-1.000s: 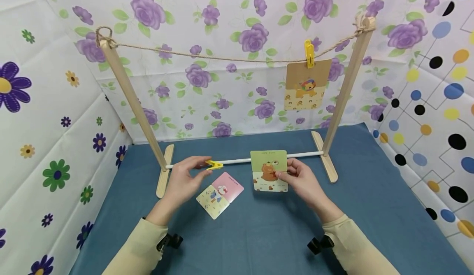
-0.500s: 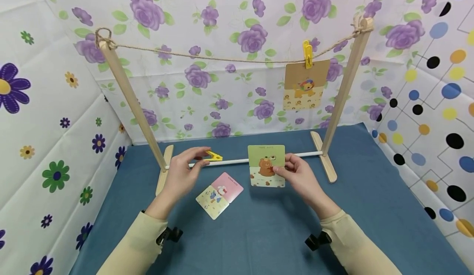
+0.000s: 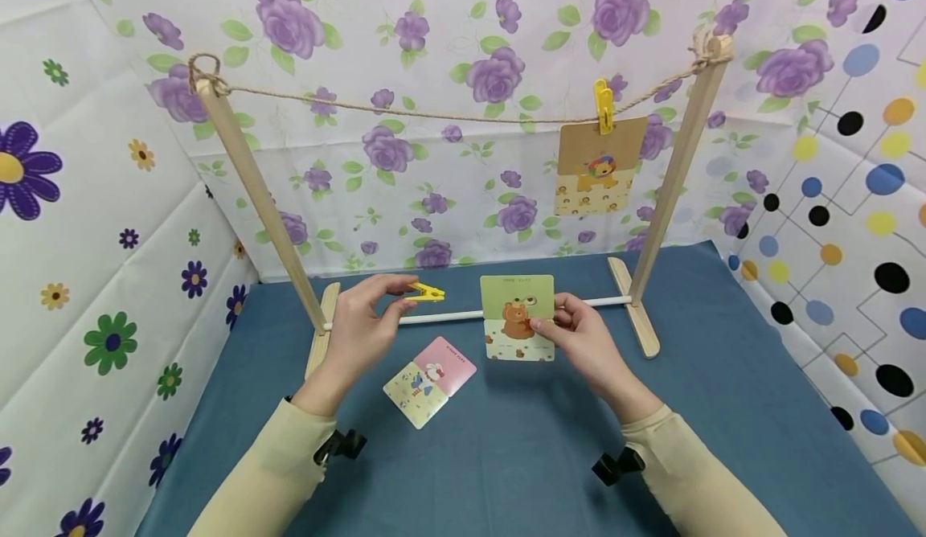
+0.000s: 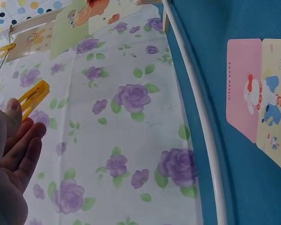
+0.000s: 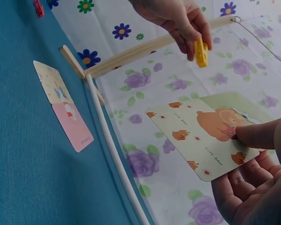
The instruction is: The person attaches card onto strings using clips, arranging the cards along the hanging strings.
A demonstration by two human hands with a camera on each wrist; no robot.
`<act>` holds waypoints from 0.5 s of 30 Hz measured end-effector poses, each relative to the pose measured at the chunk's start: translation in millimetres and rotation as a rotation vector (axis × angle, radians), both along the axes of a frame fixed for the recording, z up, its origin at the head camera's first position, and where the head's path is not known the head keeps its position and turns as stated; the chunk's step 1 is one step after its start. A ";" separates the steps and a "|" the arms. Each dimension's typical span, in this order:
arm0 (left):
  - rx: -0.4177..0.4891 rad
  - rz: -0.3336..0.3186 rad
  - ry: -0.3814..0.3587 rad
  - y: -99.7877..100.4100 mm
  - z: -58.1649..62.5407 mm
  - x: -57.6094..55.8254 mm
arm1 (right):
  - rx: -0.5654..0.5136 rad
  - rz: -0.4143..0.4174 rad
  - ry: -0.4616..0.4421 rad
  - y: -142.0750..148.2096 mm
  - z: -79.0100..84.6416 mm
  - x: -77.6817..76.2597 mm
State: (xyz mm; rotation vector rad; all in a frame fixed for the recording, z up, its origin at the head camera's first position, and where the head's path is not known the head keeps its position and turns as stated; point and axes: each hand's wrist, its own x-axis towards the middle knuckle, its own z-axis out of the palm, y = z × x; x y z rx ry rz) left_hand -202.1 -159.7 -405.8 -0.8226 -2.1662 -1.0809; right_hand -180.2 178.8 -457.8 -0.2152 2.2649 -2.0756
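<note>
Between thumb and fingers, my left hand [image 3: 365, 324] pinches a yellow clothespin [image 3: 427, 292], its nose pointing right. My right hand [image 3: 589, 352] grips the right edge of a green and cream bear card [image 3: 517, 317], thumb on the front and fingers behind. The card is upright, raised above the cloth. A pink and cream bunny card [image 3: 430, 382] lies flat on the blue cloth, nearer to my left hand. Above, a brown lion card [image 3: 599, 167] hangs from a twine line [image 3: 405, 111], held by a second yellow clothespin [image 3: 604, 106].
Two wooden posts [image 3: 264, 207] on flat feet carry the twine, joined low down by a white rod [image 3: 452, 316] behind my hands. Floral fabric [image 3: 434, 183] backs the space. In the right wrist view a small red object [image 5: 39, 8] lies at the cloth's far edge.
My left hand has lifted the clothespin upward and slightly right, away from the rod. My right hand has raised the bear card a little and moved it slightly left.
</note>
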 end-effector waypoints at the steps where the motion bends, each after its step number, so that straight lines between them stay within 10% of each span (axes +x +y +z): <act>1: 0.002 0.000 0.003 0.8 2.4 -0.5 | -0.002 0.001 0.001 -0.3 1.0 -0.4; 15: -0.015 -0.005 0.081 12.5 43.0 -13.1 | -0.027 -0.019 0.028 -2.8 24.2 -12.7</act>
